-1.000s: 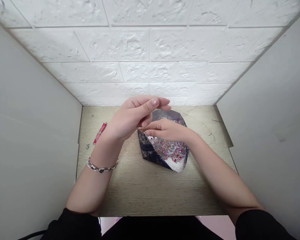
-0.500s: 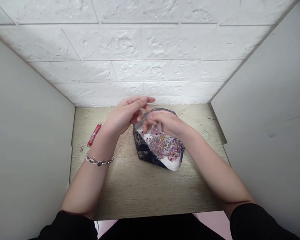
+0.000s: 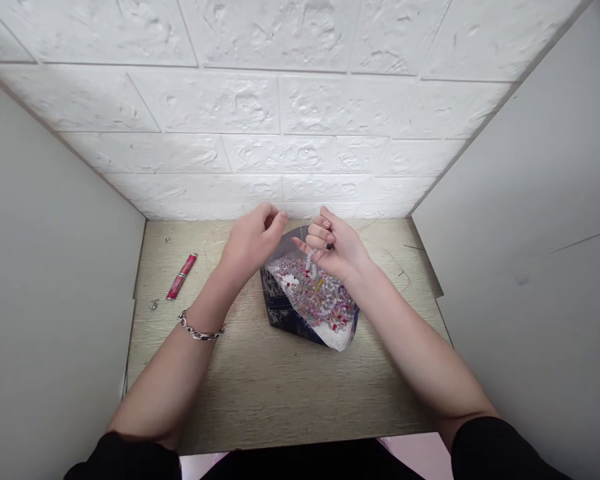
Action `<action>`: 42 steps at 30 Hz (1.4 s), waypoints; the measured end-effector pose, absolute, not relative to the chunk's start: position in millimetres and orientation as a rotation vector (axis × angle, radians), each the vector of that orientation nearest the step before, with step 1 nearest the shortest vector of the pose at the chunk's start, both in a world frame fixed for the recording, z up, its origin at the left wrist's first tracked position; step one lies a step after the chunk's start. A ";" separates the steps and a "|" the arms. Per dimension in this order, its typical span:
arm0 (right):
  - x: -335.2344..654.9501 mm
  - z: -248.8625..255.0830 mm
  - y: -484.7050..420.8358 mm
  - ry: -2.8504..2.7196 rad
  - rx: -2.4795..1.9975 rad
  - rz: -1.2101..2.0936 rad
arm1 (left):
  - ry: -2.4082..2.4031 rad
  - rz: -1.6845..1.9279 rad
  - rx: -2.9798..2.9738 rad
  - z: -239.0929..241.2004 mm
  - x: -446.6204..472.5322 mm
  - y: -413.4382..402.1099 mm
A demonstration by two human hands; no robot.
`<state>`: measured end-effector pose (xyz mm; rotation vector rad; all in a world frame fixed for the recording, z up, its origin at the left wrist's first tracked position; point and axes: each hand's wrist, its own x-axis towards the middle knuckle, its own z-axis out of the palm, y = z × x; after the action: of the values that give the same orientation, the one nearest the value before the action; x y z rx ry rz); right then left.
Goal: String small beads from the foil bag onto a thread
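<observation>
Both hands hover over an open dark-blue patterned box [image 3: 285, 310] with a white lining, full of small loose beads [image 3: 325, 293] in red, white, clear and yellow. My left hand [image 3: 255, 240] is closed at the box's far left, thumb pressed to the index finger; whatever it pinches is too small to make out. Opposite it, my right hand [image 3: 340, 243] is turned palm toward me, its fingers curled and a dark ring on one. A short string of whitish beads [image 3: 310, 263] dangles beneath the right fingers, on a barely visible thread that seems to rise to them.
On the wooden tabletop [image 3: 280, 393], a red tube-like item [image 3: 181, 277] lies left of my left wrist, with a small silvery piece [image 3: 154, 305] near it. Thin loose thread [image 3: 405, 273] curls at the right. White brick-pattern wall [image 3: 250, 153] and grey side panels [image 3: 530, 280] enclose the table.
My hands have moved apart. The right hand has turned over, palm toward me and fingers curled, while the left has closed into a pinch. The view has shifted slightly.
</observation>
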<state>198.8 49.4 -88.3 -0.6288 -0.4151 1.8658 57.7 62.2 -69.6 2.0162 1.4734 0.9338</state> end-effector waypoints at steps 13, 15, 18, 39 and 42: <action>202.0 -90.8 50.6 -0.427 -0.689 1.783 | 1.200 0.040 2.250 -80.4 67.8 31.6; 201.6 -93.1 51.8 -0.467 -0.733 1.747 | 1.268 0.144 2.283 -85.0 70.1 32.5; 200.9 -96.7 54.3 -0.521 -0.793 1.682 | 1.273 0.313 2.281 -90.1 75.7 35.9; 238.9 -110.1 74.0 -1.070 -1.045 1.578 | 0.744 0.832 1.289 -91.1 82.6 53.3; 244.2 -108.1 73.3 -1.305 -1.164 1.458 | 0.713 0.910 1.095 -90.7 82.8 54.9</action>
<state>244.2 73.3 -108.1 -1.1643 -1.3050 1.4576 82.8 54.9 -90.7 1.0954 0.7133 0.9099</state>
